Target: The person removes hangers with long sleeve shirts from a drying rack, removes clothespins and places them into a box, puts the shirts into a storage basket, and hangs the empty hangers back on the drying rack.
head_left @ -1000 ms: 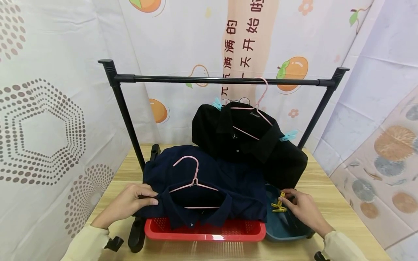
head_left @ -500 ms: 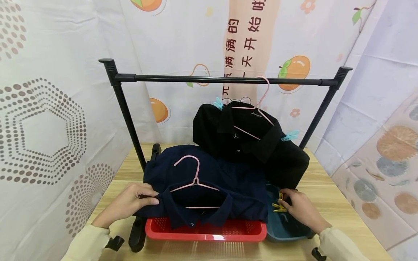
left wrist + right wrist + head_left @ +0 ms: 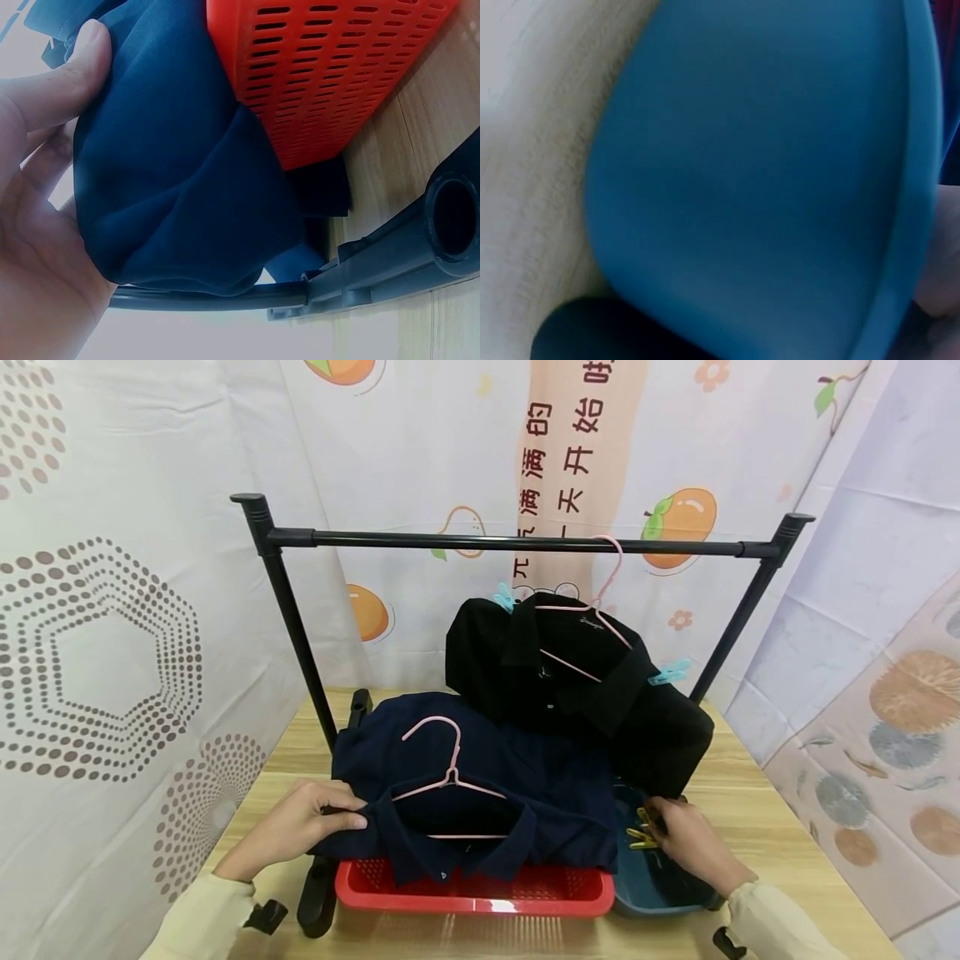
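My left hand (image 3: 318, 822) grips the shoulder end of a navy polo shirt (image 3: 566, 810), thumb on top. In the left wrist view, the folded navy cloth (image 3: 172, 157) lies against that thumb. A pink hanger (image 3: 450, 777) sits inside the shirt's collar, hook upward. My right hand (image 3: 688, 839) reaches into a blue basin (image 3: 648, 910), its fingers pinching a yellow clothespin (image 3: 642, 838); part of the clip is hidden by the fingers. The right wrist view shows mostly the basin's outer wall (image 3: 750, 180), with a bit of hand at its right edge.
A red basket (image 3: 472, 906) stands under the shirt. On the black rack's bar (image 3: 450, 541) hangs a black shirt (image 3: 517, 685) on a pink hanger, with light blue clothespins (image 3: 670, 672) at both shoulders. The rack's foot (image 3: 317, 902) is left of the basket.
My right hand has shifted slightly down and curled closer round the yellow clothespin, covering more of it. The left hand keeps its grip on the shirt. The whole view drifted slightly.
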The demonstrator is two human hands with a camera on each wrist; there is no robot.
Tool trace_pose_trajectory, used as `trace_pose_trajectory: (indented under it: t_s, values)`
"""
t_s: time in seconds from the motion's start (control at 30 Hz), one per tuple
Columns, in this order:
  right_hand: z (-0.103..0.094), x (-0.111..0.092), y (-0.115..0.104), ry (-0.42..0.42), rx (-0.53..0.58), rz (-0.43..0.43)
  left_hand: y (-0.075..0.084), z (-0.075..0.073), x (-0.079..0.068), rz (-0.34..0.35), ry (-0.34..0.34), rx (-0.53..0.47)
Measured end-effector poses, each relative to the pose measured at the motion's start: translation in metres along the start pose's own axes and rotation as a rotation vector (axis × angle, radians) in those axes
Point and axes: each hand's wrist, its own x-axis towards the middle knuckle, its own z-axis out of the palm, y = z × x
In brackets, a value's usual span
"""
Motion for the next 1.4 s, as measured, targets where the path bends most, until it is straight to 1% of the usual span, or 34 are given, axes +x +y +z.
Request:
trace_pose_trajectory:
  t_s: [0.1,0.3,0.43,0.57,0.67,0.77,0.9,1.03,1.1,1.23,1.3,1.4]
  values:
    - [0.002,0.000,0.000,-0.012,0.009,-0.012,0.000,0.000,0.001,0.009,0.000,0.006]
    - [-0.001,0.002,-0.004,0.027,0.049,-0.036,-0.001,0.000,0.002,0.013,-0.002,0.018]
    - [-0.013,0.007,-0.013,0.047,0.099,-0.043,-0.001,0.000,0.002,0.005,-0.004,0.018]
    - [-0.029,0.010,-0.029,0.087,0.138,-0.060,0.000,0.000,0.001,0.006,-0.003,0.021]
    - [-0.040,0.011,-0.044,0.141,0.175,-0.115,0.001,0.000,0.001,0.011,0.001,0.022]
    - [-0.047,0.012,-0.060,0.165,0.241,-0.207,0.002,0.000,0.000,0.015,0.008,0.023]
    - [-0.048,0.012,-0.078,0.120,0.320,-0.338,0.003,0.000,-0.001,0.018,0.018,0.028]
    - [-0.043,0.011,-0.086,0.111,0.302,-0.447,0.003,0.001,-0.001,0.031,0.024,0.031]
    - [-0.041,0.012,-0.087,0.126,0.269,-0.474,0.004,0.001,-0.001,0.035,0.027,0.033]
    - [-0.036,0.015,-0.086,0.125,0.216,-0.491,0.004,0.001,-0.001,0.031,0.031,0.040]
    - [-0.034,0.016,-0.085,0.113,0.213,-0.499,0.005,0.002,0.000,0.029,0.030,0.040]
    - [-0.032,0.018,-0.084,0.124,0.229,-0.508,0.008,0.002,0.003,0.058,0.039,0.067]
